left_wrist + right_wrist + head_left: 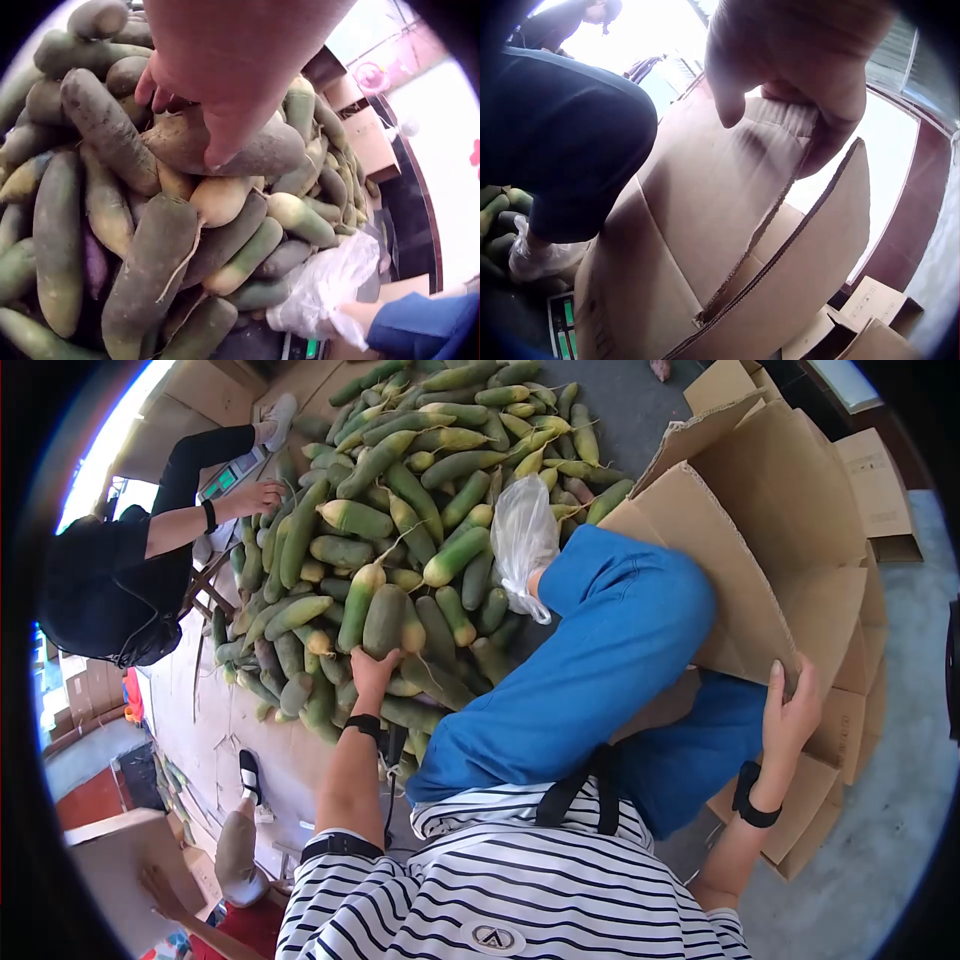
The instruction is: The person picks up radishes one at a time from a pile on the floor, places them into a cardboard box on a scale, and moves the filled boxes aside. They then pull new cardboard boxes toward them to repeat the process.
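Note:
My left hand [375, 672] grips a dark green radish [384, 622] on the near side of a large pile of green radishes [405, 490]. In the left wrist view the thumb and fingers of the left hand [217, 97] lie around a radish [262, 150]. My right hand [793, 710] pinches the edge of an open cardboard box [740, 550]. From the right wrist view, the right hand [799, 75] has its thumb on one face of the box flap [727, 172] and its fingers behind it.
A clear plastic bag [525, 540] covers the foot by the pile. Another person's hand [258, 498] is at the pile's left, near a scale [222, 480]. Folded cartons [835, 730] lie at the right. At the lower left, someone holds a box [135, 875].

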Tool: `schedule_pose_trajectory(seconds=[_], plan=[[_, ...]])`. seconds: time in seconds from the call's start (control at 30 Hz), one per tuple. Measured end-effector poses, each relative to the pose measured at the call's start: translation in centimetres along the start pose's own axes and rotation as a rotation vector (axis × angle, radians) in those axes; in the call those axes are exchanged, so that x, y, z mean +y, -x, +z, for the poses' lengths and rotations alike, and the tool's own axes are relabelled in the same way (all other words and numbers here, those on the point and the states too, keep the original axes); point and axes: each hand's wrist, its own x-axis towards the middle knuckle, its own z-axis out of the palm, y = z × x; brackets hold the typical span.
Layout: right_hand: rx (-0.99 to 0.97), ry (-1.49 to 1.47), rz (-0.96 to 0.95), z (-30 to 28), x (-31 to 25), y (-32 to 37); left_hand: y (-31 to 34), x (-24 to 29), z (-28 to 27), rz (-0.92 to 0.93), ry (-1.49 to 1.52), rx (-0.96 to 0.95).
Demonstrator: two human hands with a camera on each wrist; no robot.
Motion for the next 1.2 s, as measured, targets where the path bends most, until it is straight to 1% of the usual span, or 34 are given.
schedule_pose_trajectory(seconds=[0.07, 0.1, 0.13, 0.17, 0.2, 0.23, 0.3, 0.33, 0.37, 0.4, 0.43, 0.47, 0.53, 0.57, 0.63, 0.7, 0.73, 0.77, 0.8, 0.83, 0.87, 0.9, 0.97, 1.03, 1.07, 1.13, 1.17, 1.2], plan=[[-0.003, 0.007, 0.023, 0.0, -0.2, 0.0, 1.1, 1.9, -1.3, -0.007, -0.005, -0.006], [0.002, 0.007, 0.028, 0.0, -0.3, -0.1, 1.4, 2.9, -1.7, 0.014, -0.039, 0.031], [0.013, -0.005, -0.002, 0.1, -0.3, -0.1, 1.4, 3.6, -1.9, 0.042, -0.073, 0.066], [0.025, -0.015, -0.032, 0.1, -0.2, -0.1, 1.0, 3.3, -1.9, 0.057, -0.072, 0.066], [0.045, -0.006, -0.011, 0.1, -0.4, -0.2, 0.0, 2.5, -1.6, 0.003, -0.003, -0.053], [0.036, -0.004, -0.043, 0.0, -0.6, -0.3, -1.2, 2.4, -1.1, -0.033, 0.064, -0.183], [0.057, 0.012, -0.080, -0.7, -0.5, -0.3, -1.9, 1.6, 0.2, -0.056, 0.378, -0.203], [0.080, 0.005, -0.095, -0.6, -0.6, -0.4, -0.3, 3.5, -0.8, -0.156, 0.712, -0.313], [0.096, -0.008, -0.103, -0.6, -0.5, -0.4, -0.6, 3.7, -1.0, -0.281, 0.760, -0.388], [0.107, -0.028, -0.117, -0.7, -0.3, -0.5, 1.2, 5.9, -3.3, -0.379, 0.827, -0.551], [0.117, -0.036, -0.103, -0.8, 0.0, -0.3, 2.3, 6.5, -3.2, -0.395, 0.862, -0.505], [0.123, -0.052, -0.100, -0.7, 0.0, -0.3, 2.4, 6.5, -3.6, -0.407, 0.891, -0.642], [0.158, -0.043, -0.072, -0.9, 0.1, -0.4, 5.6, 11.1, -6.7, -0.191, 0.827, -0.689], [0.160, -0.062, -0.081, -0.9, 0.1, -0.4, 6.1, 12.8, -7.6, -0.172, 0.810, -0.695], [0.185, -0.080, -0.102, -0.7, 0.1, -0.5, 7.2, 17.0, -9.1, 0.236, 0.890, -0.630], [0.192, -0.085, -0.096, -0.5, 0.3, -0.5, 10.8, 23.8, -12.7, 0.456, 0.845, -0.582], [0.192, -0.090, -0.100, -0.4, 0.5, -0.4, 11.7, 26.3, -13.8, 0.608, 0.830, -0.534], [0.203, -0.086, -0.103, -0.2, 0.6, -0.3, 12.1, 28.6, -14.7, 0.717, 0.800, -0.519], [0.206, -0.085, -0.089, -0.1, 0.7, -0.2, 13.9, 31.4, -15.3, 0.827, 0.835, -0.451], [0.221, -0.081, -0.098, 0.0, 0.8, -0.1, 14.9, 34.0, -16.2, 0.944, 0.798, -0.473], [0.235, -0.078, -0.109, 0.1, 0.8, 0.0, 15.9, 36.2, -16.3, 1.045, 0.770, -0.389], [0.232, -0.083, -0.109, 0.1, 0.8, 0.1, 16.7, 38.4, -16.4, 1.100, 0.690, -0.351], [0.230, -0.096, -0.100, 0.1, 0.8, 0.3, 19.3, 42.9, -15.8, 1.281, 0.567, -0.281], [0.218, -0.121, -0.106, 0.0, 0.8, 0.5, 20.9, 46.3, -14.3, 1.352, 0.548, -0.399], [0.215, -0.118, -0.105, -0.1, 0.9, 0.5, 21.2, 47.7, -13.2, 1.350, 0.550, -0.403], [0.207, -0.105, -0.106, 0.0, 0.9, 0.7, 21.0, 49.1, -11.1, 1.469, 0.322, -0.315], [0.200, -0.109, -0.110, 0.0, 0.9, 0.7, 20.9, 49.0, -11.0, 1.460, 0.320, -0.314], [0.218, -0.115, -0.115, 0.1, 1.0, 0.7, 20.7, 48.9, -10.9, 1.405, 0.442, -0.367]])
